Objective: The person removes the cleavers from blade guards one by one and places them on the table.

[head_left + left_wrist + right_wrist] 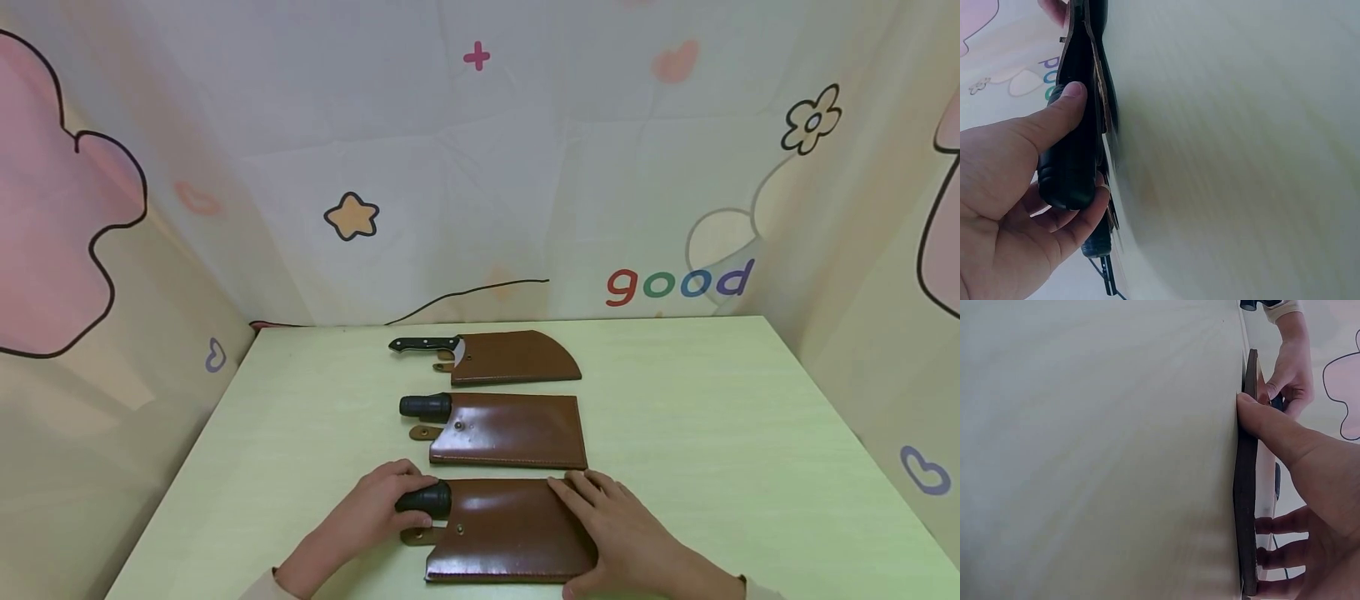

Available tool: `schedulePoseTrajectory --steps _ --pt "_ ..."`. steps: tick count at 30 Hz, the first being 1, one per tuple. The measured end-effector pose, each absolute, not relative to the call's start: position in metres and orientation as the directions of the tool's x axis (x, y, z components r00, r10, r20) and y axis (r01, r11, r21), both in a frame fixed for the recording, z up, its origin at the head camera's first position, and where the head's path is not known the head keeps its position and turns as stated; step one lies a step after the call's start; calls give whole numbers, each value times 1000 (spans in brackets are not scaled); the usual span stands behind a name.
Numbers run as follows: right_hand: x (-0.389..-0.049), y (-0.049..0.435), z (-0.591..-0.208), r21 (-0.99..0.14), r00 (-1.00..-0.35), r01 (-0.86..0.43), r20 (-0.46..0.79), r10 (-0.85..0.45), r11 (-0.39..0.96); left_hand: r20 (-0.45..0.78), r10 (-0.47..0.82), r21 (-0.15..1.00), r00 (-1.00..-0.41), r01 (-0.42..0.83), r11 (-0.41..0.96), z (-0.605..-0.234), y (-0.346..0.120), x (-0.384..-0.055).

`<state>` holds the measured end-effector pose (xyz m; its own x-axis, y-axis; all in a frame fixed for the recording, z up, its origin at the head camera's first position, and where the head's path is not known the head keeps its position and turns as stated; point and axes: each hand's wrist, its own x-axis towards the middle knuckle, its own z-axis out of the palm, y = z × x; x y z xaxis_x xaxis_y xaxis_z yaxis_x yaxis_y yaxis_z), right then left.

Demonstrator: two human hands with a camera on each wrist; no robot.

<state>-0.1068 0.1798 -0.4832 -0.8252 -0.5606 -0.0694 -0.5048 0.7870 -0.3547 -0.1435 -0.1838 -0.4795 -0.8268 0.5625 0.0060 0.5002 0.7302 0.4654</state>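
In the head view a cleaver with a black handle (431, 500) lies flat in a brown leather sheath (510, 529), nearest the person. My left hand (375, 508) holds that handle; in the left wrist view the thumb lies along the handle (1069, 169) and the fingers bend round its other side. At the sheath's right end rests my right hand (630, 537), its fingertips by the far corner and the thumb by the near one. The right wrist view has this thumb on the sheath's dark edge (1245, 469). The blade is hidden inside the sheath.
A second sheathed cleaver (517, 429) lies just beyond, parallel to the first. Farther back is a curved sheathed knife (510, 357) with a black riveted handle. All sit on a pale green table (720, 433). A printed cloth (480, 167) rises behind and at both sides.
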Motion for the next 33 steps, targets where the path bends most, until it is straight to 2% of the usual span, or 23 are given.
schedulePoseTrajectory --steps 10,20,25,33 --pt "-106 178 -484 -306 -824 -528 -38 -565 792 45 561 455 -827 517 725 -479 -183 -140" --pt "-104 178 -478 -300 -828 -529 -20 -560 794 29 511 464 -859 464 755 -477 -182 -136" --pt "-102 177 -474 -286 -826 -539 -4 -563 793 27 513 445 -858 470 762 -474 -182 -134" --pt "-99 178 -467 -268 -832 -541 34 -553 797 103 482 481 -870 468 741 -473 -183 -131"
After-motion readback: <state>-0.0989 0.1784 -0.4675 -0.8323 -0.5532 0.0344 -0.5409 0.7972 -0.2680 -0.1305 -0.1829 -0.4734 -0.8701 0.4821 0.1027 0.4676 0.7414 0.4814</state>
